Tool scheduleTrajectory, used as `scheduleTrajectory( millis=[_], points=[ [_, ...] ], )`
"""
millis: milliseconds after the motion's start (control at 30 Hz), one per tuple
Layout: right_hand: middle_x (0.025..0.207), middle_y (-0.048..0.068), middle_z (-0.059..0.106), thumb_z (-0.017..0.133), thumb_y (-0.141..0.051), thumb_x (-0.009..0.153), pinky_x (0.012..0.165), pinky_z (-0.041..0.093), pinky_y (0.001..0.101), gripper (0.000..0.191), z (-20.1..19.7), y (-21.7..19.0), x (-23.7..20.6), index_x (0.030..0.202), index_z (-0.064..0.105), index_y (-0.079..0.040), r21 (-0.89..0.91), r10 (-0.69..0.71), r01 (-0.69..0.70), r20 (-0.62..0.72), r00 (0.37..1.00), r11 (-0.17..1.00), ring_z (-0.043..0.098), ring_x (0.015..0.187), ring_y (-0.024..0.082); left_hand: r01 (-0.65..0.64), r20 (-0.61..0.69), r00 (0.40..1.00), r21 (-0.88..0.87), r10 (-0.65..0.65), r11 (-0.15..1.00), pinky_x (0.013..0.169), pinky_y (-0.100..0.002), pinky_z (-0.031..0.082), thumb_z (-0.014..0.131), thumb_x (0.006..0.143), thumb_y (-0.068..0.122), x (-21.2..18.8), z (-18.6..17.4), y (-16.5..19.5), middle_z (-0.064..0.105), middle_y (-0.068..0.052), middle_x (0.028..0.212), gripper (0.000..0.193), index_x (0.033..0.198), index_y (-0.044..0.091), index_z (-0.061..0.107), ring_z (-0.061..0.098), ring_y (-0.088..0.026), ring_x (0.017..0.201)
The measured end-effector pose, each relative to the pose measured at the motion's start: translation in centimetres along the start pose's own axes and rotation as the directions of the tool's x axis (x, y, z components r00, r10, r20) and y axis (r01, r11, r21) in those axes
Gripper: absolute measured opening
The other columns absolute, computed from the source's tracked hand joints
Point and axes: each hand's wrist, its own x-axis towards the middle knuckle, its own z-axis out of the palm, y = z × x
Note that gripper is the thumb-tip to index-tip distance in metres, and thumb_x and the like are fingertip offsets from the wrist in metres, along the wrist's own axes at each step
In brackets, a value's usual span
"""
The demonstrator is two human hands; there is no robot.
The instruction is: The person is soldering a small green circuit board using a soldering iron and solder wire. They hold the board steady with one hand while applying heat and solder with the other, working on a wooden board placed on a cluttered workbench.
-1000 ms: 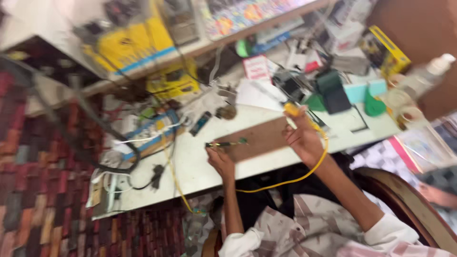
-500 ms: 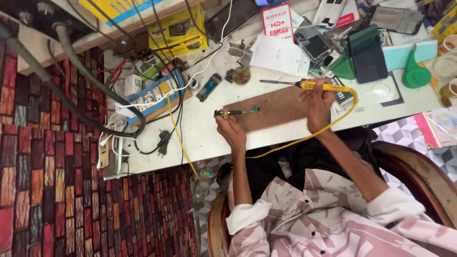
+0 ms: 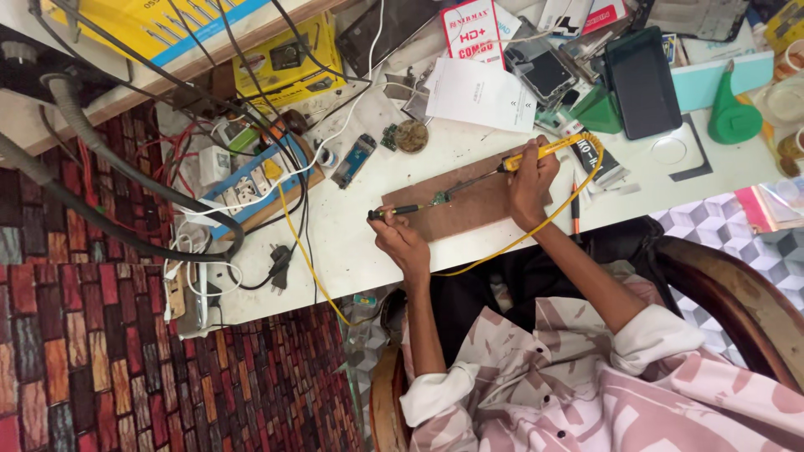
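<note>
Holding yellow soldering iron (image 3: 536,153) in right hand (image 3: 529,186), fingers wrapped tight round handle, tip now down on small green circuit board (image 3: 439,198). Left hand (image 3: 402,240) pinches tweezers (image 3: 394,212) gripping board's edge. Board sits on brown work mat (image 3: 469,205), white bench (image 3: 335,243). Since half-second ago hands barely shifted; view steadied, soldering under way.

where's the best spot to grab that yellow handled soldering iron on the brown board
Grip the yellow handled soldering iron by its yellow handle, coming from the cord end, as the right hand does. Its thin metal shaft points at the small green circuit board on the brown wooden board.
</note>
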Motion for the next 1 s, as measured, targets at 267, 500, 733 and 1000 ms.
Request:
scheduleTrajectory(
  millis=[267, 500, 733, 1000],
  points=[
    [0.066, -0.004, 0.046, 0.045, -0.02, 0.112, 0.044, 0.032, 0.0233, 0.032, 0.9, -0.1, 0.1, 0.082, 0.045, -0.011, -0.102, -0.05, 0.048, -0.025, 0.998, 0.994, 0.039, 0.052, 0.004, -0.077, -0.005, 0.997, 0.021, 0.077, 0.997, 0.058, -0.037, 0.043, 0.038, 0.112, 0.018, 0.6, 0.0, -0.7, 0.055, -0.01, 0.07, 0.026, 0.111, -0.003, 0.054, 0.055, -0.022, 0.061],
    [0.068, -0.004, 0.045, 0.047, -0.018, 0.113, 0.048, 0.033, 0.024, 0.031, 0.6, 0.0, -0.1, 0.083, 0.043, -0.009, -0.149, -0.14, 0.143, 0.029, 0.99, 0.978, 0.039, 0.056, 0.003, 0.009, -0.018, 1.0, -0.006, -0.009, 1.0, 0.058, -0.036, 0.044, 0.04, 0.111, 0.017, 0.4, 0.3, -0.4, 0.054, -0.01, 0.07, 0.024, 0.109, -0.003, 0.054, 0.054, -0.021, 0.061],
    [0.063, -0.003, 0.043, 0.048, -0.018, 0.11, 0.045, 0.034, 0.0242, 0.031, 0.9, -0.7, -0.4, 0.081, 0.044, -0.008, -0.132, -0.133, 0.13, -0.012, 0.991, 0.983, 0.04, 0.051, 0.004, -0.027, -0.032, 0.999, 0.014, 0.027, 1.0, 0.059, -0.036, 0.045, 0.041, 0.111, 0.016, 0.3, 0.3, -0.6, 0.057, -0.011, 0.074, 0.023, 0.11, -0.003, 0.054, 0.056, -0.021, 0.063],
    [0.063, -0.004, 0.043, 0.047, -0.019, 0.112, 0.046, 0.034, 0.0234, 0.033, 0.6, -1.4, -0.7, 0.081, 0.044, -0.009, -0.145, -0.121, 0.123, 0.024, 0.992, 0.982, 0.04, 0.051, 0.003, -0.013, -0.011, 1.0, 0.013, 0.014, 1.0, 0.059, -0.037, 0.044, 0.042, 0.111, 0.017, 0.1, 0.2, 0.0, 0.054, -0.011, 0.07, 0.025, 0.11, -0.003, 0.055, 0.053, -0.022, 0.061]
  ],
)
